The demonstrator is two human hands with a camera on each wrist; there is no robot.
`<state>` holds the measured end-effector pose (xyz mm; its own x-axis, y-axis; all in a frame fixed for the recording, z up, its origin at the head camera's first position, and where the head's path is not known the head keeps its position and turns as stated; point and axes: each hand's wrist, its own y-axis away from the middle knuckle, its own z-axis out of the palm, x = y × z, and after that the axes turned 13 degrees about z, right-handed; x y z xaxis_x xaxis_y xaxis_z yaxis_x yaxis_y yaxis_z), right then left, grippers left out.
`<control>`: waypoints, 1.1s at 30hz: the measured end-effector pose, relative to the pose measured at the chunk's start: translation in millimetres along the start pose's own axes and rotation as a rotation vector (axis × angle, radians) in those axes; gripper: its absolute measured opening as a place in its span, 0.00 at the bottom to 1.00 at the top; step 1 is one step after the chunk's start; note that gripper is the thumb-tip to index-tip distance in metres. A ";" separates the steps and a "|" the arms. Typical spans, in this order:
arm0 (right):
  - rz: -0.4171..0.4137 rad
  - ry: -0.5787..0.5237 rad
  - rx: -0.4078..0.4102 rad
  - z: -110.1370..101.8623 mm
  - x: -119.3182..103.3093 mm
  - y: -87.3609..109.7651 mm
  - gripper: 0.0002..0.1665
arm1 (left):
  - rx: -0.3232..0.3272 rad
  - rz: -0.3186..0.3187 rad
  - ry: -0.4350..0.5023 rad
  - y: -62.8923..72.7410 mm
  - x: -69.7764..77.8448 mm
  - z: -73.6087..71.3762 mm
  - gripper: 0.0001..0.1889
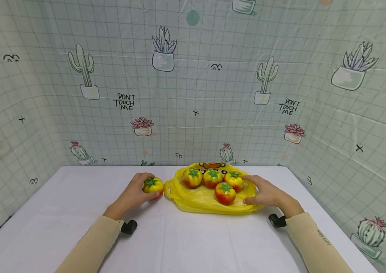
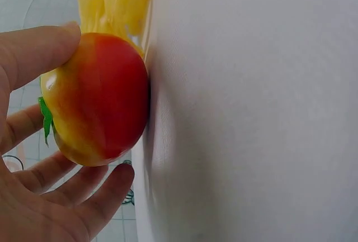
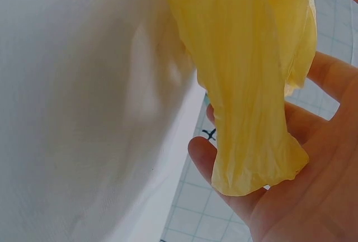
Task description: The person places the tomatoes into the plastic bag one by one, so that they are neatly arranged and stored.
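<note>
My left hand (image 1: pixel 134 193) holds a glossy yellow-and-red tomato (image 1: pixel 156 186) with a green star-shaped leaf cap, just left of the yellow plastic bag (image 1: pixel 196 199). In the left wrist view the thumb (image 2: pixel 42 52) presses one side of that tomato and the fingers curve around the other, at the white tabletop. Several similar tomatoes lie on the spread bag, one red-bottomed tomato (image 1: pixel 225 194) nearest the front. At the bag's right end, my right hand (image 1: pixel 268 191) has its fingers loosely spread. The bag's gathered end (image 3: pixel 251 158) lies across the fingers in the right wrist view.
A white cloth (image 1: pixel 186 242) covers the table. Behind it and at both sides hangs a grid-patterned curtain (image 1: pixel 193 83) with cactus drawings. Black wrist straps (image 1: pixel 129 226) sit by both beige sleeves (image 1: pixel 93 242).
</note>
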<state>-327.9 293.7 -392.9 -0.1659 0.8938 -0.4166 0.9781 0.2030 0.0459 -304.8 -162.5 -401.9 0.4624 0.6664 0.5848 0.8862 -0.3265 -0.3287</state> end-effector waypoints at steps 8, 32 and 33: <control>-0.002 -0.002 0.000 -0.2 1.0 0.4 0.50 | 0.007 -0.007 0.008 -0.6 0.0 2.5 0.29; 0.016 -0.020 -0.006 0.5 0.3 0.5 0.50 | 0.089 0.106 0.008 -7.0 21.7 0.0 0.30; 0.018 -0.021 -0.006 0.5 0.1 0.4 0.50 | 0.096 0.115 0.008 -8.2 24.2 0.7 0.30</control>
<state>-327.4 293.7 -393.4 -0.1450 0.8888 -0.4348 0.9802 0.1889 0.0591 -300.9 -143.2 -385.6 0.5611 0.6228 0.5452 0.8210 -0.3344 -0.4628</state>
